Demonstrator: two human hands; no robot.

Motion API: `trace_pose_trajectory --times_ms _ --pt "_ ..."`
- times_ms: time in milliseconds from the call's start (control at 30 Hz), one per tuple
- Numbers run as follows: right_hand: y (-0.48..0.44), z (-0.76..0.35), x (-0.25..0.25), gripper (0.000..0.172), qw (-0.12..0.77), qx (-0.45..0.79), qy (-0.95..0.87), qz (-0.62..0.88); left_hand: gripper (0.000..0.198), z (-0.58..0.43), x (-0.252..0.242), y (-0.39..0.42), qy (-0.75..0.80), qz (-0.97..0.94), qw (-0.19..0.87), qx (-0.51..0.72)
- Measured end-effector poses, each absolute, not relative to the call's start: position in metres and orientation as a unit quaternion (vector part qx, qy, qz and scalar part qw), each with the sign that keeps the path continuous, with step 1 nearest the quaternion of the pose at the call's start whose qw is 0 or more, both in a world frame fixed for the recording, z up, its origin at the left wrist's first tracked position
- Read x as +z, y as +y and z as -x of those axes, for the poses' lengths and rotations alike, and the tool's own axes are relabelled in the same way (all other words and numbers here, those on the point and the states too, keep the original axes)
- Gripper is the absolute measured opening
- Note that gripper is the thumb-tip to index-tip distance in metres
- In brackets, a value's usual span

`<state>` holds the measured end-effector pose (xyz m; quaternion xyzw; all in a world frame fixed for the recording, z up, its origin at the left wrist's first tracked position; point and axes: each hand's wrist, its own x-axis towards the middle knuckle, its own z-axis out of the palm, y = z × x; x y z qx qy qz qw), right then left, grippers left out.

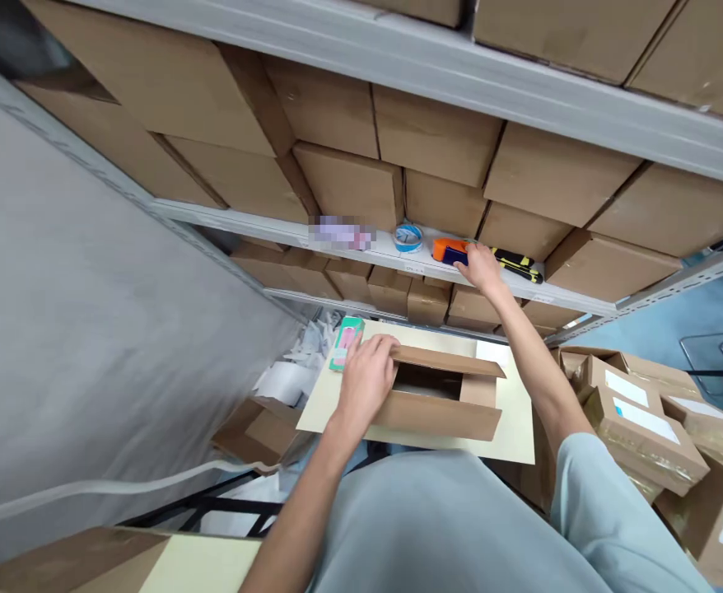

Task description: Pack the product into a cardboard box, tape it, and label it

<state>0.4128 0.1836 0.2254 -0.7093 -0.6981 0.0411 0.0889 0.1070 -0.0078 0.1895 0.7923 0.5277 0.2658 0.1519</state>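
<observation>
An open cardboard box (pixel 439 416) lies on a pale yellow board (pixel 515 441), its top flaps raised and the inside dark. My left hand (pixel 369 371) is closed over the box's left end, fingers curled at the flap. Up on the shelf, my right hand (pixel 480 265) reaches to an orange and dark-blue tool (pixel 448 249), with its fingers around the right part; its exact kind is hard to make out. Just right of that hand lie black and yellow handles (pixel 519 263). A blue and white tape roll (pixel 408 238) stands to the left of the tool.
Brown cartons (pixel 349 189) fill the metal shelves (pixel 386 247) ahead. A green and pink packet (pixel 347 342) lies at the board's left corner. Labelled cartons (pixel 646 420) are stacked on the right. Left are a grey wall (pixel 90 288), a white paper roll (pixel 284 383) and an open carton (pixel 256 432).
</observation>
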Motion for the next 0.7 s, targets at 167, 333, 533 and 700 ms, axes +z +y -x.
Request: trace_pose_trajectory --times_ms 167,333,533,700 --pt "0.217 -0.399 0.22 0.053 -0.017 0.042 -0.67 0.741 0.032 -0.103 0.169 -0.031 0.539 -0.781 0.155 0.274" --pt "0.206 -0.397 0.218 0.055 -0.014 0.004 -0.688 0.725 0.033 -0.094 0.157 -0.047 0.528 -0.771 0.17 0.313" --pt "0.149 -0.396 0.232 0.058 0.045 0.008 -0.73 0.682 0.033 -0.084 0.161 -0.049 0.481 -0.762 0.227 0.369" --pt "0.042 -0.375 0.255 0.056 0.157 0.051 -0.792 0.588 0.03 -0.076 0.178 -0.051 0.463 -0.674 0.319 0.48"
